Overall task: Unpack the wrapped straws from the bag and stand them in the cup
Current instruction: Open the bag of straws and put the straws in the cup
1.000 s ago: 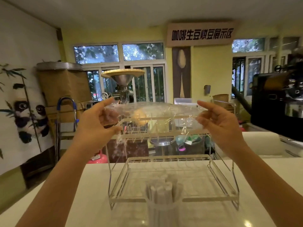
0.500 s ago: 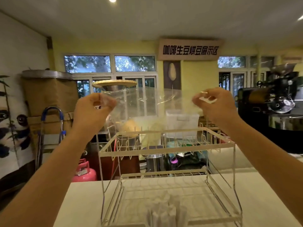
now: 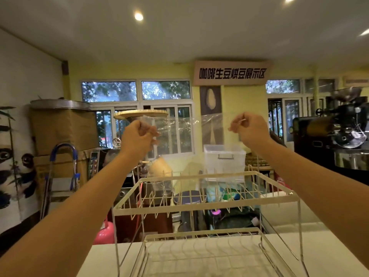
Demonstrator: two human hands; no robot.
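The clear bag (image 3: 191, 132) has been lifted higher above the wire rack (image 3: 205, 204), pinched at its corners by the left hand (image 3: 137, 136) and right hand (image 3: 251, 128), apparently empty, while cup and straws are no longer seen.

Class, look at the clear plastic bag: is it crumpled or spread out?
Spread out. The left hand and right hand pinch opposite ends of the bag, pulling it flat between them.
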